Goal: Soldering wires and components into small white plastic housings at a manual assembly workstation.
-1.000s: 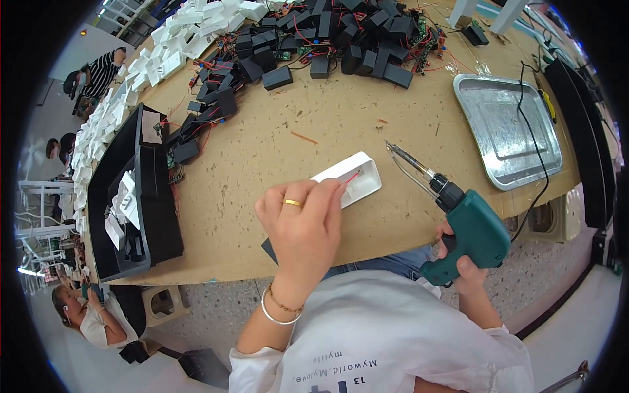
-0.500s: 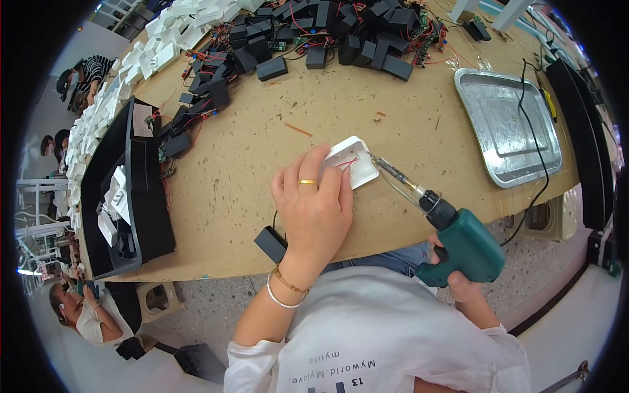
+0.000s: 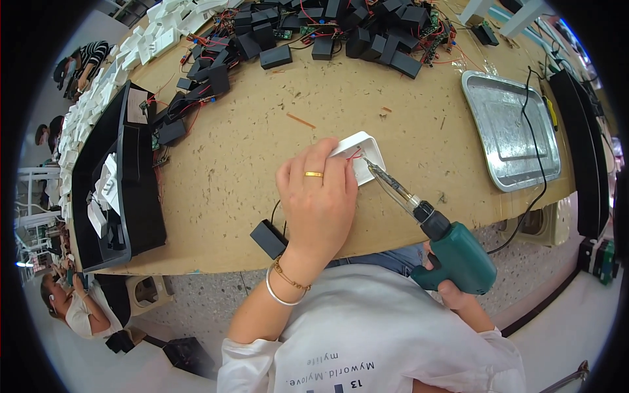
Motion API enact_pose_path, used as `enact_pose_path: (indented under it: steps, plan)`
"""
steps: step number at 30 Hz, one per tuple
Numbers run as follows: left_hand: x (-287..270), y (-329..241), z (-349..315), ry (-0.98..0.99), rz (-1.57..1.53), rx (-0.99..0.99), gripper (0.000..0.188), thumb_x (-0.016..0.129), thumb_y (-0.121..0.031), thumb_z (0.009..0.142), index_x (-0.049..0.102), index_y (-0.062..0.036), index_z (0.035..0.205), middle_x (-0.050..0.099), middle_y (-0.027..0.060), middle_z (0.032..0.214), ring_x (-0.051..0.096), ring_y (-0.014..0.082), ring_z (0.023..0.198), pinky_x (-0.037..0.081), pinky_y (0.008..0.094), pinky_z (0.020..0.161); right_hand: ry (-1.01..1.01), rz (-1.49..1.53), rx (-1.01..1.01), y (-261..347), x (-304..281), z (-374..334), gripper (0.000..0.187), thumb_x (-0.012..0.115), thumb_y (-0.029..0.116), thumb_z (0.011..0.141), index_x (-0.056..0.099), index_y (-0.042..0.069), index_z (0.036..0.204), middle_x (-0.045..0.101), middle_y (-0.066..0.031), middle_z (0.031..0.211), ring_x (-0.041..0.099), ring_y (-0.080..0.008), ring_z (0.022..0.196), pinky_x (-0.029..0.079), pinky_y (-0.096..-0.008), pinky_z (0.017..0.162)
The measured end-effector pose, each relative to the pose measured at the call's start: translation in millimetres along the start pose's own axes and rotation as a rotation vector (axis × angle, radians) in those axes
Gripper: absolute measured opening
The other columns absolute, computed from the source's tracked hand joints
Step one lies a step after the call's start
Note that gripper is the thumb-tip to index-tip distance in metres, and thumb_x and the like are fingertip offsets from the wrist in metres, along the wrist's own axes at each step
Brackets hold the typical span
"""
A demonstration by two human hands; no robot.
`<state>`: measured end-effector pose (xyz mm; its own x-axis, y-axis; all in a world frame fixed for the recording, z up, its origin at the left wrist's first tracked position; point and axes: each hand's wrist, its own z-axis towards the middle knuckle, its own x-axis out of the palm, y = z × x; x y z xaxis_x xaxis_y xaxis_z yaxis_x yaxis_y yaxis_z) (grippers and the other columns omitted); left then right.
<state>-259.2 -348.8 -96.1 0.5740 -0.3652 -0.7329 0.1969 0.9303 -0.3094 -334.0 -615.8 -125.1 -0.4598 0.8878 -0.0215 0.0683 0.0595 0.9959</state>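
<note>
1. Your left hand (image 3: 318, 196), with a gold ring on one finger, was closed over the near part of a white, open-topped plastic casing (image 3: 375, 154), its fingers bent down and holding it on the table.
2. Your right hand (image 3: 453, 295) was wrapped around the handle of a dark green, pistol-shaped soldering gun (image 3: 462, 259), which pointed up and to the left.
3. The casing sat in front of you, its far end showing beyond your left fingers, with a thin red wire (image 3: 356, 156) inside. The gun's metal tip reached its opening; that spot was small and partly covered, so whether tip and wire touched could not be told.
4. Just beside your left wrist lay a black, box-shaped block (image 3: 267, 240), a thin dark lead running up from it.
5. Beyond your hands, a thin copper-coloured strip (image 3: 301, 121) lay on the brown tabletop (image 3: 249, 157).
6. To your left stood a deep black plastic bin (image 3: 147, 190) with white plastic pieces (image 3: 108, 187) in it; to your right lay a shallow silver metal tray (image 3: 501, 134), crossed by a black cable (image 3: 540, 157).
7. Along the far side were heaped black rectangular blocks (image 3: 373, 47) with red wires and, farther left, white plastic casings (image 3: 152, 49).
</note>
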Motion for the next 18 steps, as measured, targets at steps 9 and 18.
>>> enact_pose_path:
  steps: [9, 18]
  plan:
    - [1, 0, 0, 0.009, 0.035, 0.021, 0.012, 0.065, -0.007, 0.071, 0.055, -0.0043, 0.077, 0.057, 0.0054, 0.102, 0.055, 0.0219, 0.092, 0.037, 0.0379, 0.078, -0.147, -0.205, -0.148, 19, 22, 21, 0.037, 0.066, 0.034, 0.080, 0.061, -0.001, 0.090, 0.059, -0.0133, 0.087, 0.058, -0.0259, 0.078, 0.046, -0.0331, 0.065]
    - [1, -1, 1, 0.011, 0.028, 0.026, 0.010, 0.064, -0.006, 0.071, 0.055, -0.0049, 0.075, 0.057, 0.0039, 0.101, 0.055, 0.0199, 0.092, 0.037, 0.0377, 0.078, -0.140, -0.301, -0.142, 16, 21, 22, 0.046, 0.068, 0.031, 0.080, 0.058, -0.005, 0.105, 0.059, -0.0109, 0.086, 0.057, -0.0179, 0.070, 0.045, -0.0287, 0.060]
